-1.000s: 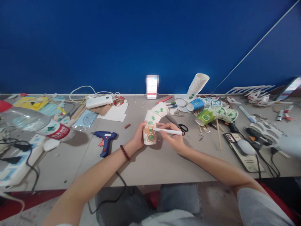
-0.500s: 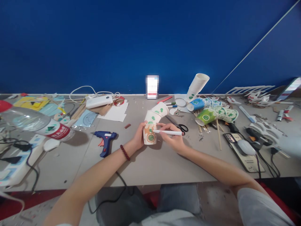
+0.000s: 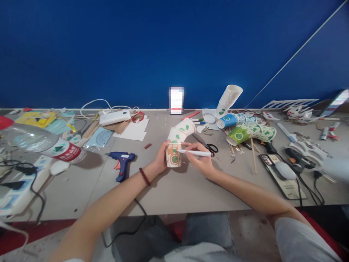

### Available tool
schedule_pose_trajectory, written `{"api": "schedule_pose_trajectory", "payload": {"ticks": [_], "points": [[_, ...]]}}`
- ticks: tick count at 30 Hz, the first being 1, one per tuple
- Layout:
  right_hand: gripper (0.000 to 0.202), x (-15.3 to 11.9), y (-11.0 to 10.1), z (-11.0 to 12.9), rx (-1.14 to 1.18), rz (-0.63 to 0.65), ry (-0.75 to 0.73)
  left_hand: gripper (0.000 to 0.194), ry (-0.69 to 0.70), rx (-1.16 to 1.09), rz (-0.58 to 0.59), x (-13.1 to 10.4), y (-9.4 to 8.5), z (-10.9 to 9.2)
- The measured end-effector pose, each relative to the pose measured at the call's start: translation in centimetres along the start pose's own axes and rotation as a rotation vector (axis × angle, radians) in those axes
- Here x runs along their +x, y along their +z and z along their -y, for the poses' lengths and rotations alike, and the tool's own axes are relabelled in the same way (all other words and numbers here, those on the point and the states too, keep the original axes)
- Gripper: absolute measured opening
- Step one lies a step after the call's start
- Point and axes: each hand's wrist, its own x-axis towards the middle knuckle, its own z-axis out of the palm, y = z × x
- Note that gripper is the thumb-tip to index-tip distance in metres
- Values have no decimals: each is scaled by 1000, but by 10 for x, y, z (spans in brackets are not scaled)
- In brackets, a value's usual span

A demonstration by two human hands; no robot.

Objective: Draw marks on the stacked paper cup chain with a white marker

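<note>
My left hand [image 3: 161, 157] is wrapped round the left side of a curved chain of joined paper cups [image 3: 177, 135]. The cup nearest me carries an orange-brown print with a green emblem; the cups beyond it are white with green spots and bend to the right. Between the fingers of my right hand [image 3: 200, 156] is a white marker pen [image 3: 197, 153], its tip pointing left at the orange-printed cup. Whether the tip touches the cup I cannot tell. Right of the cups lie black-handled scissors [image 3: 212, 147], partly hidden.
A blue glue gun [image 3: 124, 163] lies on the left, beyond it a large plastic bottle [image 3: 40, 142] and a power strip [image 3: 25, 187]. On the right are green cups [image 3: 240, 135], blue cups [image 3: 228, 120], a leaning cup stack [image 3: 229, 100] and a phone [image 3: 286, 182]. A lit screen [image 3: 176, 101] stands behind.
</note>
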Motion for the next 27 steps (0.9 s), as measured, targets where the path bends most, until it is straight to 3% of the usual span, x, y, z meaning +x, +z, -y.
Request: {"api": "schedule_pose_trajectory", "payload": {"ticks": [11, 27], "points": [[12, 0, 0, -1, -31, -3, 0, 31, -4, -18, -7, -5, 8, -3], [13, 1, 0, 3, -25, -1, -17, 31, -10, 18, -12, -5, 4, -3]]}}
